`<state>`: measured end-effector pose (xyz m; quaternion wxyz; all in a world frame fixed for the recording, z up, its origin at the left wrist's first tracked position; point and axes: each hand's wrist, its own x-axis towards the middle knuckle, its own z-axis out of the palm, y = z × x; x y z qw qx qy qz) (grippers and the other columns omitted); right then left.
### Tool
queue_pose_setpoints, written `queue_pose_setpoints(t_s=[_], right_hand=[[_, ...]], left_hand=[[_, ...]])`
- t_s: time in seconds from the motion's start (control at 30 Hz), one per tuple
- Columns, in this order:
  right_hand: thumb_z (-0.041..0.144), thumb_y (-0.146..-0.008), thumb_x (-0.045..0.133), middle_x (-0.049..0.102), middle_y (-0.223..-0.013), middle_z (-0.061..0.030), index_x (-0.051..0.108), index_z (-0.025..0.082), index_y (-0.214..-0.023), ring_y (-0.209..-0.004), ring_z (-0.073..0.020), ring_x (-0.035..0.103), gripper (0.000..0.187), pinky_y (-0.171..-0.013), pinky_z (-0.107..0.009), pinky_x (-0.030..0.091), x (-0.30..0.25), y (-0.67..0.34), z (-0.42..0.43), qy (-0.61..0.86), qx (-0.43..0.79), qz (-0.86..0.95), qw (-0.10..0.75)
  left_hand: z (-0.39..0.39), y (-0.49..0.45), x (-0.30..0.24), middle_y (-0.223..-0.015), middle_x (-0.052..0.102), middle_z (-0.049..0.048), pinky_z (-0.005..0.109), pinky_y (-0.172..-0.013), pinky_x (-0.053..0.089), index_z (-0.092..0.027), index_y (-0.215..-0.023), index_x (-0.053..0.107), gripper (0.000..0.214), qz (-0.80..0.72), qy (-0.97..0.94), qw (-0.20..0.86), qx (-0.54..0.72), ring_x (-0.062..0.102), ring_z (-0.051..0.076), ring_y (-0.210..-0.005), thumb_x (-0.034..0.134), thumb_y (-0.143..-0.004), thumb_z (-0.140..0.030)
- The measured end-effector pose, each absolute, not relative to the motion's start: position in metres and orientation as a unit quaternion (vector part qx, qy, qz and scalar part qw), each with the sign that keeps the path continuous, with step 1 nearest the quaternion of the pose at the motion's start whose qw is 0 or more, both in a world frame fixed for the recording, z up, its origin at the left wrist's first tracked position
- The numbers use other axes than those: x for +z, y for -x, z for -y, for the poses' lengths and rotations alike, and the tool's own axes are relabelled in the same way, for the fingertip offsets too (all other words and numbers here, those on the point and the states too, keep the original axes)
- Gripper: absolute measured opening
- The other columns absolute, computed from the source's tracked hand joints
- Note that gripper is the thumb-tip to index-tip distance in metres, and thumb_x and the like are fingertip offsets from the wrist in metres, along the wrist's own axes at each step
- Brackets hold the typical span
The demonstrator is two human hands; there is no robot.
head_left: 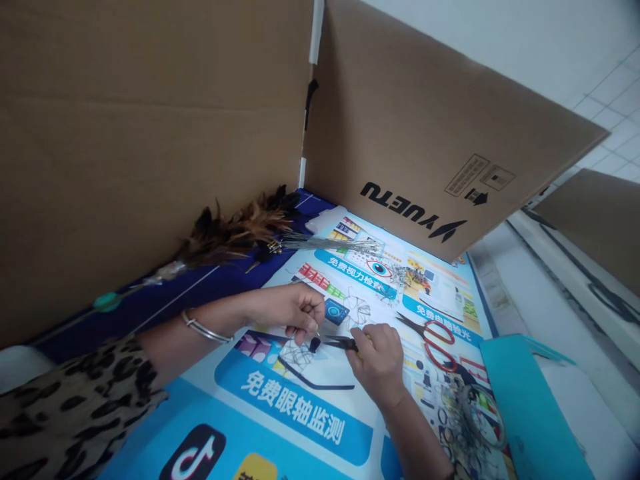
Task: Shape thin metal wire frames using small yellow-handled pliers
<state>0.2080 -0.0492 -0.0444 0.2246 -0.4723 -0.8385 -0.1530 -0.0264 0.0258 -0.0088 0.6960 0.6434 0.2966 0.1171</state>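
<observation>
My left hand is closed in a pinch on a thin piece of wire, only a short end of which shows past the fingertips. A small dark spot sits just below that end; I cannot tell whether it is part of the piece or of the print. Wrapped in the fingers of my right hand is a pair of pliers, its dark narrow jaws pointing left at the wire end. Whether the jaws touch the wire is too small to tell. Loose bent wires lie just beyond my hands.
Red-handled scissors lie to the right, blades toward my hands. A bundle of straight wires and brown feathers lie at the back left. Tangled wire and a teal box are at right. Cardboard walls stand behind.
</observation>
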Motion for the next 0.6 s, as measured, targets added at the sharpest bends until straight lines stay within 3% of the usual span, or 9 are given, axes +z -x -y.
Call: queue_pose_setpoints(t_s=[0.6], right_hand=[[0.031, -0.082, 0.053, 0.047, -0.069, -0.0031, 0.06, 0.022, -0.092, -0.067, -0.017, 0.043, 0.016, -0.061, -0.032, 0.031, -0.039, -0.206, 0.054, 0.438, -0.191, 0.852, 0.212]], left_hand=[[-0.017, 0.014, -0.019, -0.063, 0.064, -0.002, 0.015, -0.039, 0.035, -0.017, -0.08, 0.051, 0.019, -0.271, -0.585, 0.757, 0.106, 0.058, 0.009, -0.047, 0.064, -0.069, -0.026]])
